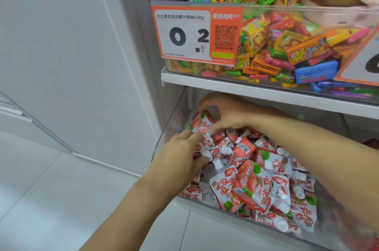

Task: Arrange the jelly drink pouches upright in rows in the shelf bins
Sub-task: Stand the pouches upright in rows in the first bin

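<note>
A clear lower shelf bin (pixel 164 139) holds several red-and-white strawberry jelly drink pouches (pixel 254 187) lying in a loose heap, white caps pointing all ways. At the bin's far left corner my right hand (pixel 227 113) pinches one pouch (pixel 202 124) by its upper part and holds it tilted near the bin wall. My left hand (pixel 182 152) reaches in from below, its fingertips touching that pouch's lower edge and the pouches under it. How its fingers curl is partly hidden.
Above, a white shelf (pixel 235 85) carries a clear bin of colourful candy packs (pixel 283 45) with an orange price tag (pixel 196 33) on its front. A white wall panel (pixel 82 45) stands to the left, with pale floor tiles (pixel 61 199) below.
</note>
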{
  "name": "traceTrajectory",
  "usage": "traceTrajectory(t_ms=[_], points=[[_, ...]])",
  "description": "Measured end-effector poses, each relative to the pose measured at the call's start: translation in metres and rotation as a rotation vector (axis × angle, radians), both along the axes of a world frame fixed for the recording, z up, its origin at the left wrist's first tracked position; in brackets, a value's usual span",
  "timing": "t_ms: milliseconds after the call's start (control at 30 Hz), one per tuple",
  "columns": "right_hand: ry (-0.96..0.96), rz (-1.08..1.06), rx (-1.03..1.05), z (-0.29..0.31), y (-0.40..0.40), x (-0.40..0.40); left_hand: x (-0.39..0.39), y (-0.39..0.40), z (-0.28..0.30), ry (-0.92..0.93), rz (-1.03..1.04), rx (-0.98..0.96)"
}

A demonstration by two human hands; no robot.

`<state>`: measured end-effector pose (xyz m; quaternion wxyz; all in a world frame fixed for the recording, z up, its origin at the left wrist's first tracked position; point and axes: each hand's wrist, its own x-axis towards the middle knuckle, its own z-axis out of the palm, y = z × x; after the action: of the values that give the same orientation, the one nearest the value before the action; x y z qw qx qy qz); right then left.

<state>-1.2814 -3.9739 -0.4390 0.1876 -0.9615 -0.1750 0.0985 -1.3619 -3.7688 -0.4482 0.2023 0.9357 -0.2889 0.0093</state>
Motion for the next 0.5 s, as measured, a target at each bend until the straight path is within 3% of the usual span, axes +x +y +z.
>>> traceTrajectory(t_ms=[67,167,400,500], points=[[0.076,0.056,-0.119,0.001,0.004,0.008,0.000,0.001,0.002,0.046,-0.016,-0.001],[0.158,0.043,-0.107,0.002,0.005,0.017,0.001,-0.002,-0.001,-0.001,-0.013,0.044],[0.039,-0.126,0.151,-0.005,-0.008,0.009,0.001,-0.008,-0.001,-0.021,-0.012,0.066],[0.012,-0.230,0.100,-0.008,-0.003,0.003,0.000,-0.005,-0.005,0.008,0.011,0.004]])
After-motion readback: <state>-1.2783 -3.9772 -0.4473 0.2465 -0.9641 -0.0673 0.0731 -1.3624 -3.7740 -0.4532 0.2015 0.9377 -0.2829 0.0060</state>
